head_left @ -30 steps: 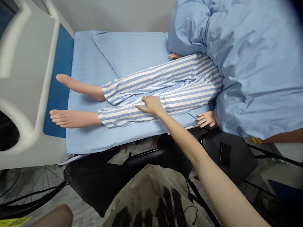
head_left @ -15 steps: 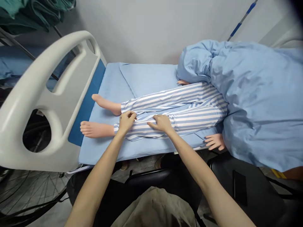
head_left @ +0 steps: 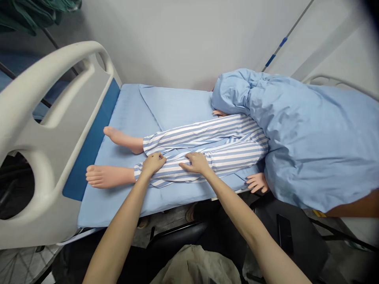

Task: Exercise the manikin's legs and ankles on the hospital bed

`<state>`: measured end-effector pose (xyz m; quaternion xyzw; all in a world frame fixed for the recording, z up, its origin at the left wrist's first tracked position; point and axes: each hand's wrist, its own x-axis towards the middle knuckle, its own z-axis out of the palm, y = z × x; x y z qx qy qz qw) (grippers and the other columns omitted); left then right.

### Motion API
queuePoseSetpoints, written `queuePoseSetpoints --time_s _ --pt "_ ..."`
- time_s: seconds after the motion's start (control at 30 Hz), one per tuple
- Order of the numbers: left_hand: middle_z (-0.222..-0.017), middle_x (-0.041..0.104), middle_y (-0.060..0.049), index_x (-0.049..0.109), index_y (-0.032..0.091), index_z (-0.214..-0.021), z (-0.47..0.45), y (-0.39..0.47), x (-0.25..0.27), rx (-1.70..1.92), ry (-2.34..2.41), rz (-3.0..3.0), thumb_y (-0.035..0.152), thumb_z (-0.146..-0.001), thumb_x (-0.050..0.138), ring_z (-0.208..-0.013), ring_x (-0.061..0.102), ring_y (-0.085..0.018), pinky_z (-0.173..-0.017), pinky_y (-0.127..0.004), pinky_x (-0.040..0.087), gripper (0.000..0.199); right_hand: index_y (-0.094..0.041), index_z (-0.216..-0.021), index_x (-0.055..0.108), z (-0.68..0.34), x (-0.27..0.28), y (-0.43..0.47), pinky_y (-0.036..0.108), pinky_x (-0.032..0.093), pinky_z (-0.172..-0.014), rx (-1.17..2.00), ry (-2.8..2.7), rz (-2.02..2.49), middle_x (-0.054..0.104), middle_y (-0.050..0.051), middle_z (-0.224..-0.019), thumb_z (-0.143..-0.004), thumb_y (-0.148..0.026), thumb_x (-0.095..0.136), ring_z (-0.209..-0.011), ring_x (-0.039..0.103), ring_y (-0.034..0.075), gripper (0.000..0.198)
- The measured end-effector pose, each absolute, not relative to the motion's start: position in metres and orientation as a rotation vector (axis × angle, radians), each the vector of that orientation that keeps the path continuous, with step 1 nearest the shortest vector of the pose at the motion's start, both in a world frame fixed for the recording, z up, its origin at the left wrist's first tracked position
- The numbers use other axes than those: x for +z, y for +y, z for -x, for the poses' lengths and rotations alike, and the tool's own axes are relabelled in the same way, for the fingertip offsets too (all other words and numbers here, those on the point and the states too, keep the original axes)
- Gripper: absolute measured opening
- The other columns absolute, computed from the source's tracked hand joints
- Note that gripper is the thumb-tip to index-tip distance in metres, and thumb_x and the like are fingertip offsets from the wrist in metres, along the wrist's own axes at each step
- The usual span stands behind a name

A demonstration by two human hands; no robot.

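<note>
A mannequin lies on a bed, its legs in blue-and-white striped trousers (head_left: 237, 154) and its bare feet (head_left: 110, 176) toward the footboard. My left hand (head_left: 154, 162) is on the near lower leg, above the ankle, its fingers curled in on the trouser cloth; the fingertips are partly hidden. Farther up the same leg, around the knee, rests my right hand (head_left: 197, 162), with its thumb spread away from the fingers. Blue bedding (head_left: 314, 138) covers the mannequin's upper body. One mannequin hand (head_left: 257, 182) sticks out from under it at the near bed edge.
The bed's pale footboard (head_left: 44, 173) rises on the left. A blue sheet (head_left: 177, 103) covers the mattress. In front of me are black chairs, one with a dark phone-like object (head_left: 284, 233) on it. Green cloth (head_left: 32, 14) hangs upper left; a pole (head_left: 275, 51) leans against the wall.
The camera view has shifted, so the bed sits lower and farther left in the picture. Both hands stay on the near leg in about the same places.
</note>
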<state>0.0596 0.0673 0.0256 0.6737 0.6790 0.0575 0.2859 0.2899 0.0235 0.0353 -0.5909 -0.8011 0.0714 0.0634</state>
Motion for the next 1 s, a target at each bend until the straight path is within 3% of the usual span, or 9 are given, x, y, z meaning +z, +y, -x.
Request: queuePoseSetpoints --time_s 0.2,0.43,0.6,0.7,0.9,1.0 --pt "-0.115 0.071 -0.013 0.07 0.022 -0.101 -0.062 0.06 0.021 0.258 1.888 -1.866 0.039 -0.086 0.046 -0.114 0.061 -0.033 -0.093 -0.04 0.048 0.032 -0.019 -0.112 0.07 -0.289 0.047 0.021 0.027 0.04 -0.078 0.242 -2.439 1.88 0.074 0.008 -0.108 -0.093 -0.069 0.047 -0.101 0.067 0.024 0.058" --pt "-0.113 0.071 -0.014 0.07 0.02 -0.099 -0.062 0.061 0.025 0.174 1.837 -1.868 0.037 -0.085 0.048 -0.11 0.062 -0.033 -0.092 -0.04 0.047 0.031 -0.02 -0.111 0.071 -0.286 0.052 0.019 0.026 0.039 -0.075 0.253 -2.447 1.892 0.074 0.008 -0.103 -0.094 -0.068 0.047 -0.098 0.067 0.023 0.057" --pt "-0.113 0.072 -0.012 0.068 0.021 -0.097 -0.061 0.062 0.026 0.132 1.832 -1.893 0.037 -0.086 0.046 -0.111 0.062 -0.033 -0.09 -0.039 0.047 0.029 -0.018 -0.101 0.072 -0.285 0.049 0.024 0.026 0.037 -0.071 0.298 -2.402 1.917 0.074 0.01 -0.098 -0.095 -0.065 0.044 -0.09 0.067 0.023 0.055" --pt "-0.113 0.072 -0.011 0.067 0.022 -0.097 -0.062 0.059 0.026 0.134 1.839 -1.936 0.038 -0.088 0.045 -0.109 0.063 -0.031 -0.087 -0.037 0.047 0.028 -0.019 -0.094 0.07 -0.276 0.052 0.039 0.025 0.035 -0.068 0.461 -2.333 1.817 0.073 0.006 -0.091 -0.092 -0.057 0.051 -0.083 0.064 0.02 0.043" --pt "-0.089 0.071 -0.005 0.063 0.022 -0.084 -0.062 0.051 0.021 0.275 1.821 -1.938 0.034 -0.084 0.049 -0.086 0.063 -0.024 -0.07 -0.03 0.041 0.018 -0.018 -0.073 0.057 -0.21 0.081 0.124 0.024 0.029 -0.062 0.513 -2.134 1.503 0.055 0.0 -0.067 -0.095 -0.037 0.042 -0.064 0.047 0.014 0.032" --pt "-0.057 0.05 0.0 0.046 0.02 -0.058 -0.057 0.056 0.031 0.611 1.748 -1.781 0.035 -0.082 0.053 -0.062 0.049 -0.015 -0.061 -0.028 0.034 0.029 -0.019 -0.068 0.05 -0.176 0.082 0.175 0.025 0.028 -0.062 0.499 -2.082 1.368 0.048 0.0 -0.065 -0.094 -0.032 0.043 -0.065 0.043 0.014 0.03"
